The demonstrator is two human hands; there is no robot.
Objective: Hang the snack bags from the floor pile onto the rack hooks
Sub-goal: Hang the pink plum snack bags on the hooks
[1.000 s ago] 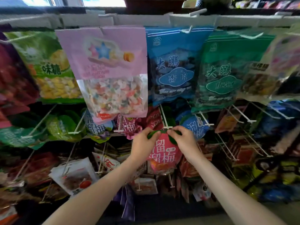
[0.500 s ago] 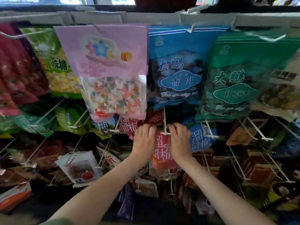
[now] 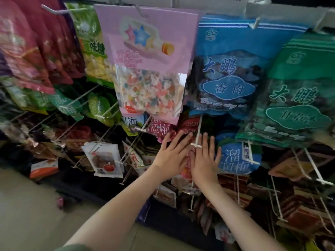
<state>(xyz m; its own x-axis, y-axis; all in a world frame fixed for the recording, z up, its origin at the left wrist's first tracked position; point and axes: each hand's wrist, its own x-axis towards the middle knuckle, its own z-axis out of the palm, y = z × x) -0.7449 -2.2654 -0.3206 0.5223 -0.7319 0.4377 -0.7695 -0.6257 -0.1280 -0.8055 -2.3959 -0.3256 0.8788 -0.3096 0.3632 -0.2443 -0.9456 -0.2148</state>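
Fingers straight and apart, the left hand and right hand press flat on the red snack bag, hanging on the white hook mid-rack. This bag seems hung. The next move likely calls for fetching another from the floor pile, not discernible here.

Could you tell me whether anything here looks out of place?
An orange-and-white snack packet appears to lie at the rack's lower-left foot rather than hang from a hook, and a small pink item sits loose on the pale floor nearby.
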